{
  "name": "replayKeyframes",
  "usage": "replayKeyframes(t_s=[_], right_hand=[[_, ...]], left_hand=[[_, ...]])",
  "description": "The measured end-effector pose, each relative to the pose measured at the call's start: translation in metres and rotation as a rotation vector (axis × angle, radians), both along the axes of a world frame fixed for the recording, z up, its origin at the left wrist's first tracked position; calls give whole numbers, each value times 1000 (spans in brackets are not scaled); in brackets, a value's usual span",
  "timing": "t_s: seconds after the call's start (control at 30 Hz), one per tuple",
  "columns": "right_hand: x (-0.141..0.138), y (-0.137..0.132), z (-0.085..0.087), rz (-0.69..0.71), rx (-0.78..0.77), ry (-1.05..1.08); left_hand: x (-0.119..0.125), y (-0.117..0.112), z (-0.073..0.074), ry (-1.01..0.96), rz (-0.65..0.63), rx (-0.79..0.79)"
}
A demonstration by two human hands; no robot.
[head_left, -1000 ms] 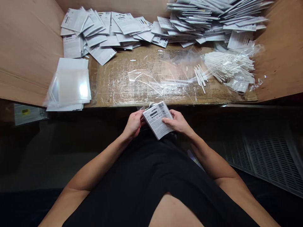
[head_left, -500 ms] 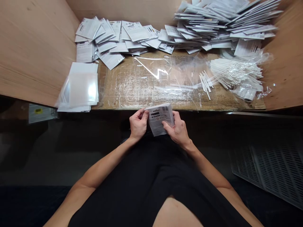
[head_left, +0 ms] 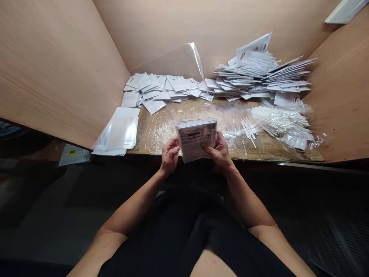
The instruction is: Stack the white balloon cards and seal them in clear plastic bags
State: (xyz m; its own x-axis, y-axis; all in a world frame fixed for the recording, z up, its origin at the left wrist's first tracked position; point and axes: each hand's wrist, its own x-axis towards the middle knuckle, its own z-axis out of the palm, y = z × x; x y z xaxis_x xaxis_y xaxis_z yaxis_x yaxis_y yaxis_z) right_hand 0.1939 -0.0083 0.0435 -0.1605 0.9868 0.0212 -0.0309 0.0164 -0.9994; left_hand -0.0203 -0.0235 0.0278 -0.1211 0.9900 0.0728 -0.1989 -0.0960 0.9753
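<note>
Both grips are closed, my left grip and right grip pinching a stack of card-backed packets from either side, so its edges stay squared. It tilts toward me above the near edge of the worktop, with loose packets far beyond.
</note>
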Motion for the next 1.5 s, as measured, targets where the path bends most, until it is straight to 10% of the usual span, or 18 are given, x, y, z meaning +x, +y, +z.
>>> replayKeyframes(t_s=[0.27,0.6,0.87,1.07,1.5], right_hand=[[-9,95,-4,213,201,-189],[-19,129,-29,304,337,-405],[-22,152,-34,332,317,-410],[-23,156,-26,418,258,-467],[-62,122,-30,279,163,-174]], left_hand=[[-49,83,61,369,-78,206],[-81,108,-3,413,-224,1],[-104,126,0,489,-87,135],[-115,137,-5,441,-266,98],[-74,115,-18,188,-240,137]])
